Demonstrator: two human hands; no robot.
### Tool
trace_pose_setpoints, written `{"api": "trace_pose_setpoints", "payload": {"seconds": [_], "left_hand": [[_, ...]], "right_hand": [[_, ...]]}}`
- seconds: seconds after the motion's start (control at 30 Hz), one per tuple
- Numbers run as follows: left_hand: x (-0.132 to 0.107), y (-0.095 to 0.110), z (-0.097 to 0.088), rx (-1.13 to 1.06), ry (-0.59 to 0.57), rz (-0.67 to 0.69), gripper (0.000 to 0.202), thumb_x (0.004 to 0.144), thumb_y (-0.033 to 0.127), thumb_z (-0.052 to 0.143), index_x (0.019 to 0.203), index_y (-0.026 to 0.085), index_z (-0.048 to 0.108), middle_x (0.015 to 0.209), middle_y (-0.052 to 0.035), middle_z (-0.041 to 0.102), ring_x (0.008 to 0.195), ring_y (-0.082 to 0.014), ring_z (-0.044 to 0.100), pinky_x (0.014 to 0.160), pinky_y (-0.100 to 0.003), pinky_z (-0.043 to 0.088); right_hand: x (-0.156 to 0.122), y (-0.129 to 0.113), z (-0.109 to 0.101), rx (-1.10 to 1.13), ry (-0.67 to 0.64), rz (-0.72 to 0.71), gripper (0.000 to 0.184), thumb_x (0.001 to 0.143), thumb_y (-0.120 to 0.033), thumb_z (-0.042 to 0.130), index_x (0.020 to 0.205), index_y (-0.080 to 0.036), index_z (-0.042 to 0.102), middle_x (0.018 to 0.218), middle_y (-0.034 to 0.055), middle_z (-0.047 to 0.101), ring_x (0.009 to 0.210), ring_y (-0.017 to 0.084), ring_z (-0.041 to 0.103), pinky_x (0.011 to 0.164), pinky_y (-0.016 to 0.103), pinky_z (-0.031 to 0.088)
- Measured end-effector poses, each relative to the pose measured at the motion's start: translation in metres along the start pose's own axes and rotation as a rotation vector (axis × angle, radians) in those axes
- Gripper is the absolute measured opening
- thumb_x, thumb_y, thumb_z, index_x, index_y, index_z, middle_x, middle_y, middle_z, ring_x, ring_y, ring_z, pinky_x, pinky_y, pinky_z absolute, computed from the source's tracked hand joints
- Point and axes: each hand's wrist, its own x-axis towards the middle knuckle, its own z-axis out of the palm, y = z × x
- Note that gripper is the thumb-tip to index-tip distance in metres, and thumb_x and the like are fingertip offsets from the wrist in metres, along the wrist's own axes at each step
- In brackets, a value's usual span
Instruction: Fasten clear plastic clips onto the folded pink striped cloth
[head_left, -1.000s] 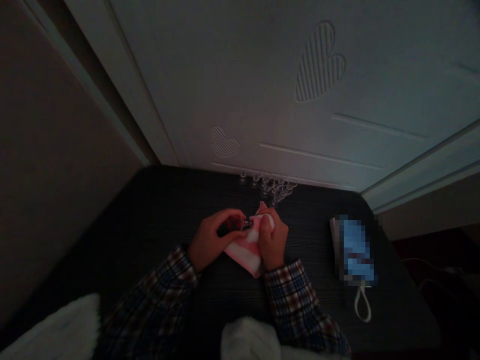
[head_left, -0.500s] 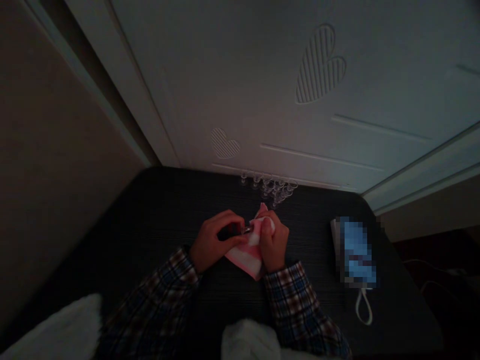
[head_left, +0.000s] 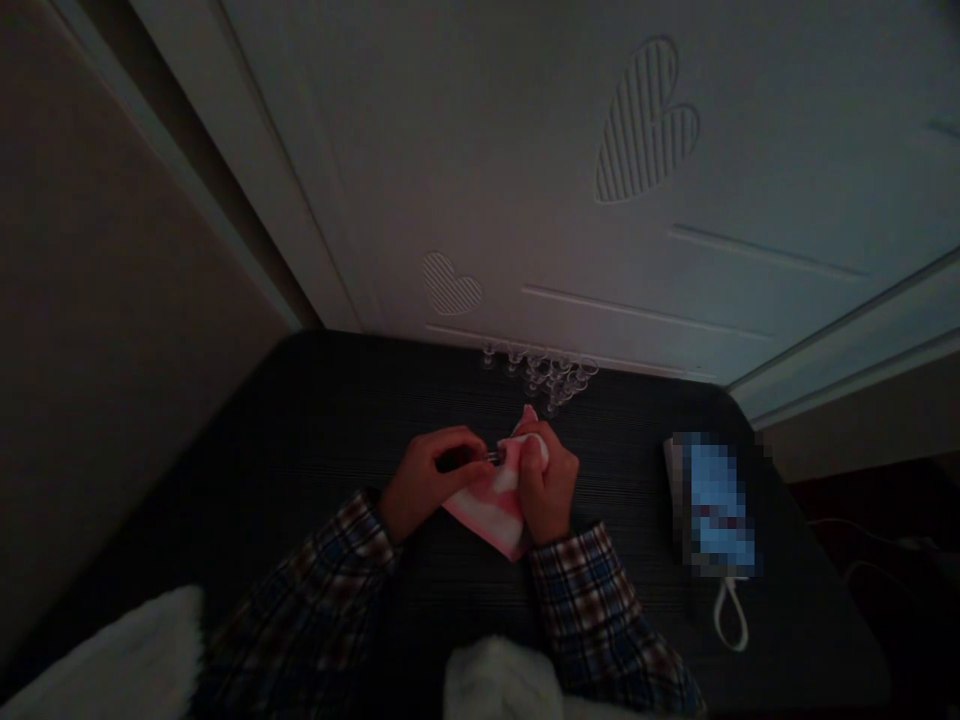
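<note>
My right hand (head_left: 551,485) is closed round a bunched pink-and-white cloth (head_left: 491,510), its thumb pressing on top. The cloth's lower corner hangs toward me, and a pink tip sticks up beyond the fingers. My left hand (head_left: 424,485) pinches a small shiny, clear piece (head_left: 493,457) between thumb and fingertips. That piece's other end runs into the cloth at my right hand, and its full shape is hidden; it may be a tiny goblet. Beyond my hands stands a cluster of several small clear stemmed glasses (head_left: 551,380).
Under everything lies a dark wood-grain tabletop (head_left: 330,420). A white panel (head_left: 360,200) with raised hearts rises behind it. To the right lies a blurred blue object (head_left: 716,505) with a white wrist loop (head_left: 729,615). White fabric (head_left: 502,680) shows at the near edge.
My left fingers have turned slightly round the shiny piece, and less of it shows. My right hand keeps its hold on the cloth. The view has shifted a little.
</note>
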Motion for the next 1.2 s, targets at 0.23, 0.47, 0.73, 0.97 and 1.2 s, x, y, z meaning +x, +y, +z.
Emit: {"api": "trace_pose_setpoints", "payload": {"seconds": [0.23, 0.47, 0.73, 0.97, 1.2], "left_hand": [[-0.0005, -0.0003, 0.0011, -0.068, 0.004, -0.044, 0.018, 0.072, 0.032, 0.061, 0.073, 0.014, 0.060, 0.068, -0.0003, 0.057, 0.065, -0.0133, 0.051, 0.060, -0.023, 0.040], [-0.0003, -0.0018, 0.0020, -0.099, -0.005, -0.079, 0.019, 0.073, 0.033, 0.061, 0.077, 0.014, 0.060, 0.070, 0.0004, 0.057, 0.065, -0.0128, 0.052, 0.059, -0.023, 0.041], [-0.0001, -0.0037, 0.0019, -0.052, 0.022, -0.049, 0.022, 0.075, 0.032, 0.060, 0.090, 0.016, 0.062, 0.081, -0.0020, 0.059, 0.074, -0.0143, 0.054, 0.066, -0.025, 0.044], [0.0002, -0.0024, 0.0033, -0.049, 0.051, -0.015, 0.025, 0.077, 0.031, 0.057, 0.097, 0.019, 0.063, 0.085, -0.0032, 0.057, 0.077, -0.0152, 0.055, 0.068, -0.026, 0.046], [-0.0007, -0.0022, 0.0042, -0.108, 0.067, -0.063, 0.030, 0.076, 0.029, 0.058, 0.104, 0.020, 0.059, 0.090, -0.0031, 0.062, 0.079, -0.0154, 0.058, 0.068, -0.025, 0.046]], "right_hand": [[0.0000, -0.0017, -0.0021, -0.024, 0.000, -0.012, 0.030, 0.087, -0.026, 0.032, 0.078, -0.017, 0.059, 0.067, 0.0017, 0.058, 0.062, 0.013, 0.054, 0.060, 0.023, 0.039], [-0.0005, 0.0006, -0.0017, -0.020, -0.001, -0.013, 0.028, 0.086, -0.026, 0.033, 0.079, -0.016, 0.058, 0.071, 0.0023, 0.057, 0.065, 0.014, 0.054, 0.063, 0.025, 0.039], [0.0006, -0.0003, -0.0015, -0.019, 0.021, 0.001, 0.022, 0.085, -0.025, 0.035, 0.082, -0.017, 0.055, 0.073, 0.0018, 0.058, 0.067, 0.014, 0.055, 0.067, 0.025, 0.041], [0.0009, -0.0012, -0.0006, -0.018, 0.029, 0.012, 0.020, 0.085, -0.027, 0.037, 0.086, -0.018, 0.054, 0.075, 0.0016, 0.058, 0.068, 0.014, 0.055, 0.068, 0.026, 0.041], [0.0015, -0.0020, -0.0004, -0.022, 0.020, 0.013, 0.019, 0.086, -0.026, 0.036, 0.088, -0.018, 0.053, 0.076, 0.0015, 0.059, 0.069, 0.015, 0.055, 0.069, 0.026, 0.041]]}}
